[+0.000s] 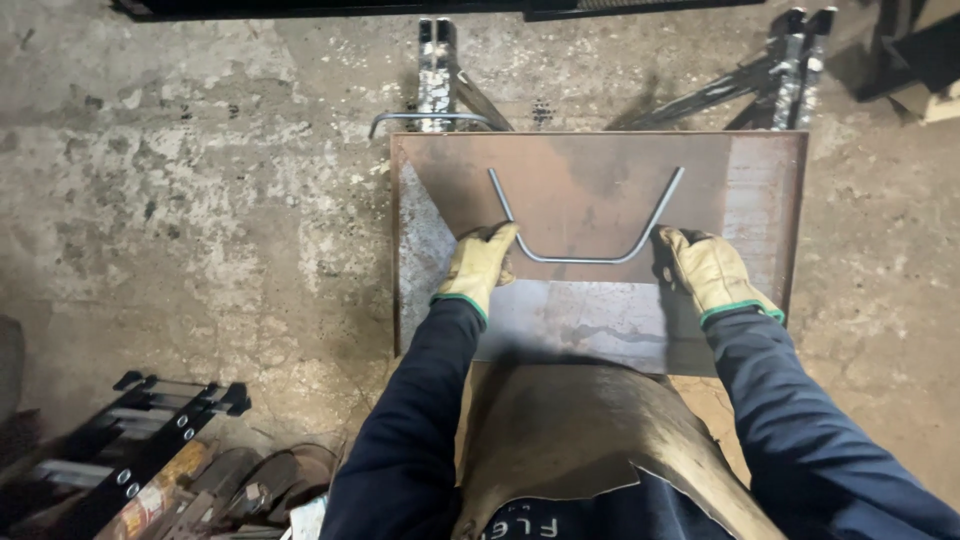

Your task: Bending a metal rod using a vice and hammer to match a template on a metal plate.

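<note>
gloved left hand (480,265) and right hand (708,270) each closed on a bottom corner of a bent steel rod (585,258) lying flat on a rusty plate (600,180); even pressure on both bends should hold it square

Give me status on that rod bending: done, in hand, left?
Done: the steel rod already has two bends, a flat base with both ends angled up, lying on the steel plate. In hand: the left hand and right hand, gloved, sit at the two corners. Left: can't tell; another bent rod lies behind the plate.
</note>
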